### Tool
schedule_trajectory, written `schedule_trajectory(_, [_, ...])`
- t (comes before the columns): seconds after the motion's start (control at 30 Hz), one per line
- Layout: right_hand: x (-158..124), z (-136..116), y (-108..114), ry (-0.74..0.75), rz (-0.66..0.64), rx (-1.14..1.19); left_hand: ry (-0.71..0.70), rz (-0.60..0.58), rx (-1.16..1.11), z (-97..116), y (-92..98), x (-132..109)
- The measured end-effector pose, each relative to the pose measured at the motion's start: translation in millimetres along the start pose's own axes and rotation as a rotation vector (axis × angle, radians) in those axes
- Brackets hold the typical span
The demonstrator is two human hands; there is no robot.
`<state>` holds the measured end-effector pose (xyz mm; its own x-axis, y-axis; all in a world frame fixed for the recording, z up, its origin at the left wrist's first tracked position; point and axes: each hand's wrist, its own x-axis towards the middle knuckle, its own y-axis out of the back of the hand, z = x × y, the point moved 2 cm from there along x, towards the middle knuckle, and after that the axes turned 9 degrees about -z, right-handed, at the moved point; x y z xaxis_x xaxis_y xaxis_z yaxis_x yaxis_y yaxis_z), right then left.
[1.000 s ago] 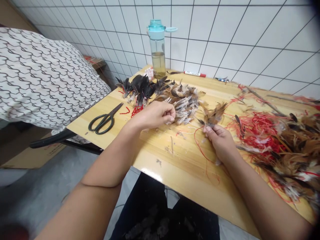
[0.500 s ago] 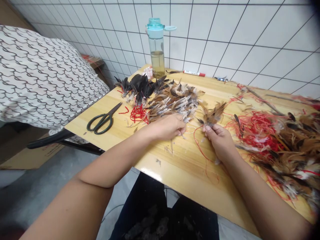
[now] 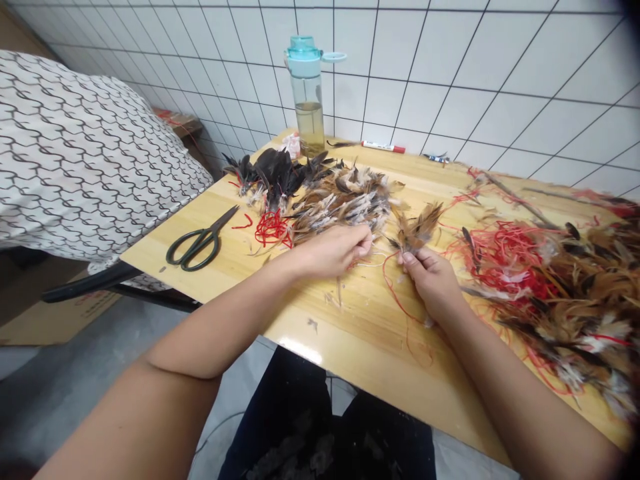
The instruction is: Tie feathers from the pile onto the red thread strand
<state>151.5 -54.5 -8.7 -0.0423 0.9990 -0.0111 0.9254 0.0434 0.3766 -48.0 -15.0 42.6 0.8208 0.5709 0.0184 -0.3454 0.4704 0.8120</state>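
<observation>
A small bundle of brown feathers [image 3: 419, 229] is pinched at its base between the thumb and fingers of my right hand [image 3: 431, 275], its tips fanning upward. From that base a red string [image 3: 395, 293] trails down onto the table. My left hand [image 3: 345, 250] is closed in a fist just left of the bundle, palm side hidden. A thin white string [image 3: 376, 255] runs from its fingers toward the bundle. Right behind my left hand lies a pile of brown and white feathers [image 3: 345, 197].
Black scissors [image 3: 203, 243] and red string pieces [image 3: 273, 229] lie left. Black feathers [image 3: 280, 173], a water bottle [image 3: 309, 100] and a red-capped marker [image 3: 383, 147] are at the back. Tangled red strings [image 3: 510, 260] and a large feather heap [image 3: 595, 293] cover the right side.
My left fist has lifted and turned slightly, and the white string beside it has changed shape. The right hand keeps its pinch on the feather bundle. The view has shifted a little.
</observation>
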Motion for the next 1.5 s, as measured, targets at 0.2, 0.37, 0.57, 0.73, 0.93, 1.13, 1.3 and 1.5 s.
schedule_trajectory(0.2, [0, 0, 0, -0.003, -0.002, -0.035, 0.057, 0.053, -0.134, 4, -7.9, 5])
schedule_trajectory(0.37, [0, -2, -1, 0.004, 0.002, -0.059, 0.131, 0.088, -0.178, 1, -11.6, 8])
schedule_trajectory(0.57, [-1, -3, -2, -0.018, -0.014, -0.04, 0.102, 0.086, -0.394, -7, -16.9, 12])
schedule_trajectory(0.73, [0, -2, -2, -0.001, -0.023, -0.023, 0.088, 0.067, -0.499, -7, -18.0, 12])
schedule_trajectory(0.93, [1, -1, -3, -0.002, -0.022, -0.005, 0.017, 0.2, -0.33, -4, -17.7, 11])
schedule_trajectory(1.13, [1, -1, -3, -0.024, -0.019, -0.008, 0.011, 0.348, -0.067, -4, -13.8, 10])
schedule_trajectory(1.3, [0, -1, -3, -0.021, -0.015, -0.002, 0.05, 0.348, -0.441, -5, -16.7, 13])
schedule_trajectory(1.5, [2, 0, -5, -0.002, 0.009, -0.048, 0.149, 0.317, -0.942, -1, -28.9, 22])
